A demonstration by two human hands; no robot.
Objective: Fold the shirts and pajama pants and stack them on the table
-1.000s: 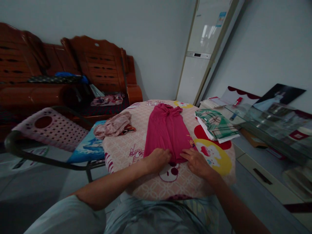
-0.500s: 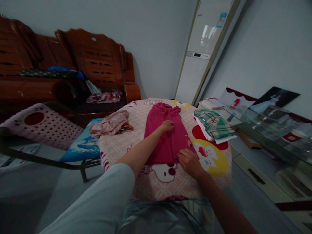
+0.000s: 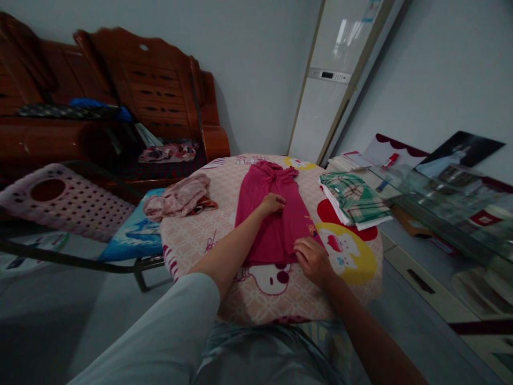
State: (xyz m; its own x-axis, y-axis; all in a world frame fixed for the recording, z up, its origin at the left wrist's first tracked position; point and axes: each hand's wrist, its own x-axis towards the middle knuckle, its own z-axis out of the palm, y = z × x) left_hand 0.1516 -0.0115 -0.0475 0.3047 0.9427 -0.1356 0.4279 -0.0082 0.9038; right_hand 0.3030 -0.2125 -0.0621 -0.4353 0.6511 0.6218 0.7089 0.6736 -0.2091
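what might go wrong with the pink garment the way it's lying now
The pink garment is bunched at its far end, so creases could set there. With the left hand over its middle, a drag might skew it. The pale cloth at the table's edge might slip off.

In dim light, glare streaks the white appliance.

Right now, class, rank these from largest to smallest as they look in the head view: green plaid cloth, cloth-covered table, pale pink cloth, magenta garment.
1. Cloth-covered table
2. Magenta garment, partly hidden by an arm
3. Green plaid cloth and pale pink cloth: too alike to rank
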